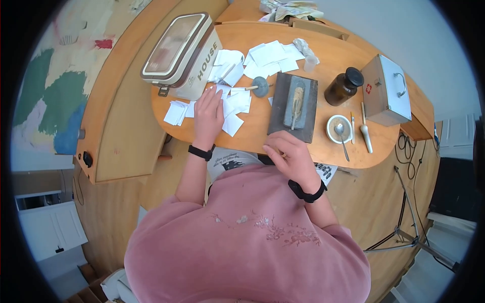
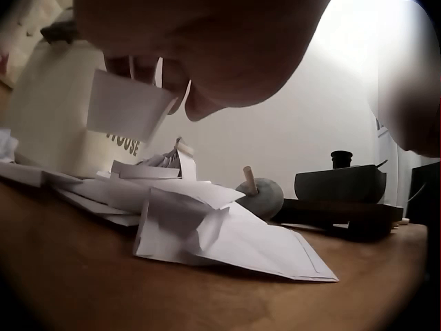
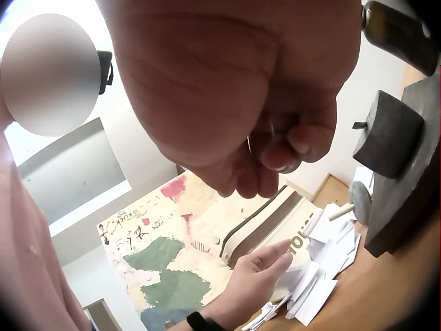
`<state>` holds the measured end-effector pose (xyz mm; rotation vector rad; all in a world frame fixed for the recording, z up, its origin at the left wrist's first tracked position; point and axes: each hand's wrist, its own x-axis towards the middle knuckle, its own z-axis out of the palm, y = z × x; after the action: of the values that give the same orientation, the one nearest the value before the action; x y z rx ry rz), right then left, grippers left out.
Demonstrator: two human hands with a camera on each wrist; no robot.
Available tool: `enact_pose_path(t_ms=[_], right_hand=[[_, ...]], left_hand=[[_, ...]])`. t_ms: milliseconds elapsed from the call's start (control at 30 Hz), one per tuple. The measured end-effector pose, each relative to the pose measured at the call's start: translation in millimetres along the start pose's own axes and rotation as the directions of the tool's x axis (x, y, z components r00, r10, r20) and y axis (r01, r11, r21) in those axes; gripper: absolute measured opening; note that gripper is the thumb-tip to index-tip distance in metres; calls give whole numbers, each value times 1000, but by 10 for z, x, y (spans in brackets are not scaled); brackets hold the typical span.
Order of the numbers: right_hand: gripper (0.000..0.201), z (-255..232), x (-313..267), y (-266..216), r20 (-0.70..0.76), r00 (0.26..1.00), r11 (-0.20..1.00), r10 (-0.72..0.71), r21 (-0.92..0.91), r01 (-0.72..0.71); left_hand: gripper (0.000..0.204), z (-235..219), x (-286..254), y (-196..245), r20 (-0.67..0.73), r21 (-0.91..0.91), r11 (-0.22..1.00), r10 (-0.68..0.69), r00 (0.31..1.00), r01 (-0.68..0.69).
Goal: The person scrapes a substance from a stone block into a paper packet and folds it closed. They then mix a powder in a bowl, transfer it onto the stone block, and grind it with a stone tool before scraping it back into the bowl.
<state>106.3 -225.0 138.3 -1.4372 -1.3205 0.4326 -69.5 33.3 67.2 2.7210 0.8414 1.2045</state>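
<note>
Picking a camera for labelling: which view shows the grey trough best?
Head: it looks down on the grey trough, showing the rim and tan material inside. Left wrist shows its outer side; right wrist shows the outside, slanted in frame. Both hide the hollow.

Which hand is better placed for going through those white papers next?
Likely the left hand: it's over the white papers and seems to hold one, with the right hand farther off, by the dark board.
</note>
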Motion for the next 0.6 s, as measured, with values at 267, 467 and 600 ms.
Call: enact_pose_path(t_ms=[267,467,600], right_hand=[[10,-83,-103,3,50,997,995,62,-85,-58],[17,-230,-125,14,62,989,986,-132,-96,137],[16,-334,-211,-42,6,990,984,-142,-112,142]], left_hand=[[25,218,1203,395,349,-147,985,-33,937,89],[27,1472,2123,-28,472,-20,995,-73,879,93],[30,1901,2327,-181,608,211,977,-133,783,2]])
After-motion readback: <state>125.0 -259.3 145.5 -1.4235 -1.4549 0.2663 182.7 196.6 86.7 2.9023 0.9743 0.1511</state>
